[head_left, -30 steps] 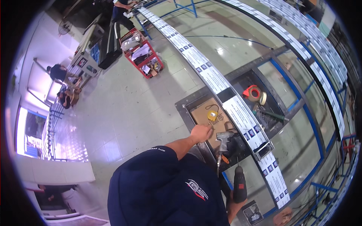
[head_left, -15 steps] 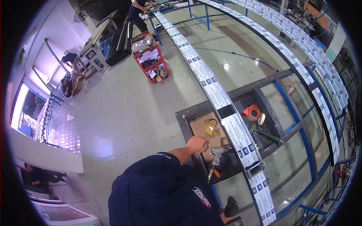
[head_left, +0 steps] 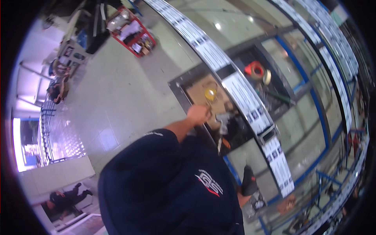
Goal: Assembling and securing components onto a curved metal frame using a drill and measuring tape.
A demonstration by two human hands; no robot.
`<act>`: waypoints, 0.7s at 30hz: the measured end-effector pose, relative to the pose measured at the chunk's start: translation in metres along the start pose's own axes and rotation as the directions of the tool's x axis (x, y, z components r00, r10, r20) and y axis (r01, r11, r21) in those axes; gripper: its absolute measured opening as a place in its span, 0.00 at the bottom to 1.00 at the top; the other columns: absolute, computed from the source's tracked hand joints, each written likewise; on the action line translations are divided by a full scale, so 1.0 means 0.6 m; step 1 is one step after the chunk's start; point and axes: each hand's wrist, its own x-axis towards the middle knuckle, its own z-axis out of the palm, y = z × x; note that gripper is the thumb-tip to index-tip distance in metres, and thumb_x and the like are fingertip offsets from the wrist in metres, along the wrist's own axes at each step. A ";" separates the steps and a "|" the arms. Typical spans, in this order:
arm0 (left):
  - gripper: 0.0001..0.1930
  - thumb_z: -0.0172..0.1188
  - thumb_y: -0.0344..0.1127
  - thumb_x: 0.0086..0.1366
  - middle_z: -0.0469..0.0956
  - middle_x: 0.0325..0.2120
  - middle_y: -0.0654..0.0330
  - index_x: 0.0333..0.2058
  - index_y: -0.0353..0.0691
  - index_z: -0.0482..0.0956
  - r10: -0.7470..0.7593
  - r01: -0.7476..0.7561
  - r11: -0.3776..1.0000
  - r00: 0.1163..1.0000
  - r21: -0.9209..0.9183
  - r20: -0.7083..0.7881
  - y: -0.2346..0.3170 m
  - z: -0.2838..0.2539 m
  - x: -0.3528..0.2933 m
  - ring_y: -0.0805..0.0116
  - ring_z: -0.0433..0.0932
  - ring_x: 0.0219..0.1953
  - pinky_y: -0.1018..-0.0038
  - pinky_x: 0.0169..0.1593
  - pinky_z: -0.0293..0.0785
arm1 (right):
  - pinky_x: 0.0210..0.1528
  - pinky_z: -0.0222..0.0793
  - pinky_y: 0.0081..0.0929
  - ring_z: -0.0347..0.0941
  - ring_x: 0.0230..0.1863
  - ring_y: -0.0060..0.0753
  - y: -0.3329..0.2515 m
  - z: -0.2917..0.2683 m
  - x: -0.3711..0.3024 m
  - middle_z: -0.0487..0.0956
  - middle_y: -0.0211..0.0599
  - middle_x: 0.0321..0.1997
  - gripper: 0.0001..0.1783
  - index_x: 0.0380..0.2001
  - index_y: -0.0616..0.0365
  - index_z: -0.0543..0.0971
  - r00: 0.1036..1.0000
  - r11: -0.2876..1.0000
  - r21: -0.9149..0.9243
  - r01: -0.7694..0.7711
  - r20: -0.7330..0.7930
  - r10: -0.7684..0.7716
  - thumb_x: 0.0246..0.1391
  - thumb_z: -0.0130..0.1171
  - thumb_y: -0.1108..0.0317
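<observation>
My left hand (head_left: 199, 114) reaches over the near edge of a dark tray (head_left: 181, 91) with cardboard (head_left: 197, 93) in it. Its fingers are drawn together at the cardboard; anything between them is hidden and blurred. Just beyond lies a yellow tape measure (head_left: 210, 94). Right of the hand, a grey metal tool (head_left: 224, 120) and an orange-handled tool (head_left: 226, 143) lie in the tray. Low at my right side, my right hand (head_left: 243, 199) is mostly hidden by my body and holds what looks like a black power drill (head_left: 248, 182).
A long film-wrapped profile (head_left: 241, 92) crosses above the tray. Beyond it sit a red tape dispenser (head_left: 254, 69), a tape roll (head_left: 267, 77) and a green-handled tool (head_left: 280, 97). Blue frame bars (head_left: 319, 113) stand right. A red cart (head_left: 131, 31) and several people are farther off.
The view has turned and shifted, so the tray and bench appear higher and the drill shows more fully. My left hand stays at the cardboard, fingers still together.
</observation>
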 end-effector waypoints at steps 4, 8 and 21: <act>0.16 0.58 0.47 0.64 0.85 0.36 0.46 0.39 0.39 0.83 0.085 -0.092 0.993 0.992 -0.076 -0.094 -0.016 0.027 0.018 0.43 0.85 0.40 0.49 0.46 0.80 | 0.52 0.75 0.38 0.79 0.45 0.37 -0.140 -0.028 -0.035 0.83 0.43 0.45 0.28 0.53 0.68 0.78 0.979 0.994 -0.055 0.090 0.188 -0.078 0.52 0.76 0.65; 0.12 0.62 0.43 0.63 0.85 0.36 0.49 0.39 0.43 0.84 -0.086 0.073 0.970 0.995 -0.233 -0.045 -0.013 0.025 0.044 0.45 0.84 0.42 0.50 0.46 0.80 | 0.52 0.75 0.38 0.80 0.47 0.37 -0.209 -0.003 -0.058 0.83 0.45 0.46 0.30 0.52 0.67 0.79 0.980 1.000 0.002 0.008 0.200 -0.008 0.51 0.78 0.60; 0.18 0.70 0.37 0.54 0.81 0.54 0.45 0.45 0.41 0.88 0.411 -0.470 0.809 0.882 0.354 0.231 -0.170 0.104 0.259 0.45 0.85 0.50 0.56 0.52 0.83 | 0.49 0.78 0.36 0.87 0.45 0.51 -0.421 0.285 -0.019 0.87 0.55 0.42 0.26 0.52 0.64 0.83 0.802 0.936 -0.058 0.348 0.535 -0.265 0.47 0.71 0.70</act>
